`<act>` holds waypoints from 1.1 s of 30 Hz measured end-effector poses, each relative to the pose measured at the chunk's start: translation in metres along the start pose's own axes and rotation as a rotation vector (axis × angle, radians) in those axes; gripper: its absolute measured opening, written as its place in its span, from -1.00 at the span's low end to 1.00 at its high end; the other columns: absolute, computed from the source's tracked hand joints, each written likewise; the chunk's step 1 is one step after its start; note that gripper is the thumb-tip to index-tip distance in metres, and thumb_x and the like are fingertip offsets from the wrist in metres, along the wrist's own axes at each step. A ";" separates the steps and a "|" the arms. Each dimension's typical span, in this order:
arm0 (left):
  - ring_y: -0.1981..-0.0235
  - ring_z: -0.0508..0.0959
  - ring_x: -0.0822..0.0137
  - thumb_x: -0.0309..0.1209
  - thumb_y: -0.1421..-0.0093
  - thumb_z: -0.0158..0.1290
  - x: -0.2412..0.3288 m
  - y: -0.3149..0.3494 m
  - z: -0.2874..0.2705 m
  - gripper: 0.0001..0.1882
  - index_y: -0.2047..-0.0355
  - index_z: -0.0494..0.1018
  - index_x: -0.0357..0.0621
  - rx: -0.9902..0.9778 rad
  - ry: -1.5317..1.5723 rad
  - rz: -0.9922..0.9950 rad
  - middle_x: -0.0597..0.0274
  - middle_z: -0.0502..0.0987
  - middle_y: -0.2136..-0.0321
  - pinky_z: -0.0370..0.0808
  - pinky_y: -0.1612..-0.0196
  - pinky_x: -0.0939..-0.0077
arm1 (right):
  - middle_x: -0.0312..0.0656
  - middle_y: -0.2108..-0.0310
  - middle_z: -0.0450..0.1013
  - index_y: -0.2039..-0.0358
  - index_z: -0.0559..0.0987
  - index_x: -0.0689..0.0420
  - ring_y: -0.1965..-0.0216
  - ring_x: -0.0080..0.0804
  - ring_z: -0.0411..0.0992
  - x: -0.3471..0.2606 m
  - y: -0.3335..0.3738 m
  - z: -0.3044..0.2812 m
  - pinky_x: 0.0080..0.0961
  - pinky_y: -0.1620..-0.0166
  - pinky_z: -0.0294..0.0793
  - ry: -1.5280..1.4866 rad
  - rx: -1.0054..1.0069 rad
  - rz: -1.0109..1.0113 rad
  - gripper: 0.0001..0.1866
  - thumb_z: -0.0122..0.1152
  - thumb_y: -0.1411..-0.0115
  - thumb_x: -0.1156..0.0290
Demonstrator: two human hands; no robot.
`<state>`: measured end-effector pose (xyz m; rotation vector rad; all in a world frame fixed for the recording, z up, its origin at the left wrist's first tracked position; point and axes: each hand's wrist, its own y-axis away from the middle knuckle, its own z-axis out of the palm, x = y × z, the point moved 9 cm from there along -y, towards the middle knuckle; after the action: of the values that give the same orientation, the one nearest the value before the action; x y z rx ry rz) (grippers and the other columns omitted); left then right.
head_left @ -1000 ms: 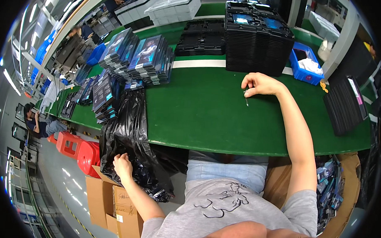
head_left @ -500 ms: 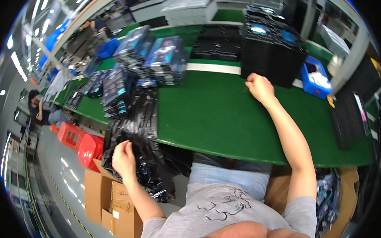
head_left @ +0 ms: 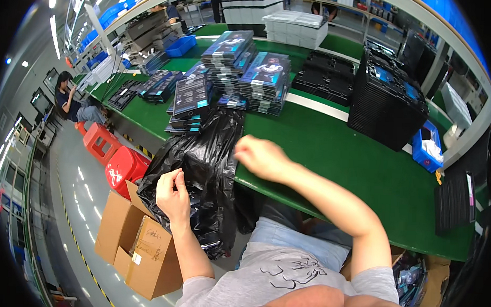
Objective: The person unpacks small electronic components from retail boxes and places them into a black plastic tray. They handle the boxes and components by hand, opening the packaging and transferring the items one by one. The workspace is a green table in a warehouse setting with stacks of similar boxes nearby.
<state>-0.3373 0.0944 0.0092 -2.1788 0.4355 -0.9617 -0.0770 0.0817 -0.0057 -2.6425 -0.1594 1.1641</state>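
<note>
My left hand (head_left: pixel 173 198) is closed, thumb against curled fingers, over the near left part of a black plastic bag (head_left: pixel 172 148). Whatever it may grip is hidden. The bag drapes over the bench's front edge, and dark packages show inside it. My right hand (head_left: pixel 260 158) is blurred and its fingers look curled; I cannot make out anything in them. It hovers by the bag's right side, above the green bench top (head_left: pixel 316 148). Behind the bag stand a pile of flat dark boxes (head_left: pixel 191 95) and taller stacks of printed flat boxes (head_left: pixel 265 73).
Black trays rise in a tall stack (head_left: pixel 385 99) at the back right, beside a blue bin (head_left: pixel 427 146). An open cardboard box (head_left: pixel 150 258) and red stools (head_left: pixel 126 168) stand on the floor at left. A person (head_left: pixel 71 98) sits farther off.
My right hand has swung left from beside the tall black tray stack to the bag. My left hand stays over the bag. The view has turned, shifting the bench rightward.
</note>
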 end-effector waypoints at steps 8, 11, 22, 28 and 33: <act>0.40 0.58 0.23 -0.46 -0.26 0.17 -0.018 0.007 -0.012 -0.91 0.32 0.59 -0.24 -0.004 0.000 0.043 0.14 0.60 0.41 0.50 0.31 0.41 | -0.04 0.25 0.50 0.21 0.54 0.10 0.22 0.03 0.55 -0.071 -0.027 0.175 -0.06 0.20 0.56 0.093 -0.260 -0.463 -0.85 0.11 -0.20 0.46; 0.39 0.58 0.24 -0.45 -0.27 0.17 -0.040 0.012 -0.020 -0.90 0.32 0.59 -0.23 -0.009 -0.027 0.004 0.15 0.59 0.41 0.50 0.31 0.42 | -0.07 0.25 0.50 0.15 0.62 0.04 0.22 -0.05 0.58 -0.056 -0.016 0.203 -0.10 0.19 0.59 0.295 -0.425 -0.426 -0.75 0.17 -0.13 0.48; -0.04 0.48 0.02 -0.36 -0.14 0.28 -0.064 0.001 0.023 -0.44 -0.14 0.40 -0.16 -0.183 -0.085 -0.043 0.02 0.50 0.02 0.43 -0.12 0.22 | -0.33 0.41 0.39 0.26 0.62 -0.02 0.31 -0.36 0.44 -0.068 0.011 0.076 -0.39 0.23 0.38 0.315 -0.078 -0.854 -0.78 0.25 -0.02 0.42; -0.36 0.16 -0.16 -0.19 -0.08 0.34 -0.067 -0.021 0.044 -0.04 -0.39 0.08 -0.18 -0.210 -0.063 -0.092 -0.18 0.13 -0.35 0.19 -0.37 0.07 | -0.29 0.35 0.47 0.27 0.65 -0.01 0.32 -0.31 0.47 -0.023 0.039 -0.011 -0.35 0.26 0.41 0.366 0.144 -0.664 -0.75 0.33 0.00 0.54; -0.47 -0.11 -0.20 -0.11 -0.12 0.30 -0.070 -0.051 0.069 0.06 -0.44 -0.09 -0.24 -0.225 -0.032 -0.032 -0.25 -0.06 -0.42 -0.07 -0.46 -0.02 | -0.19 0.33 0.46 0.26 0.63 0.08 0.31 -0.19 0.46 0.030 0.073 -0.078 -0.30 0.23 0.43 0.392 0.281 -0.439 -0.75 0.35 0.00 0.60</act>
<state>-0.3314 0.2003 -0.0223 -2.4058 0.5168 -0.9314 0.0011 0.0029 0.0041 -2.3599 -0.4381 0.4802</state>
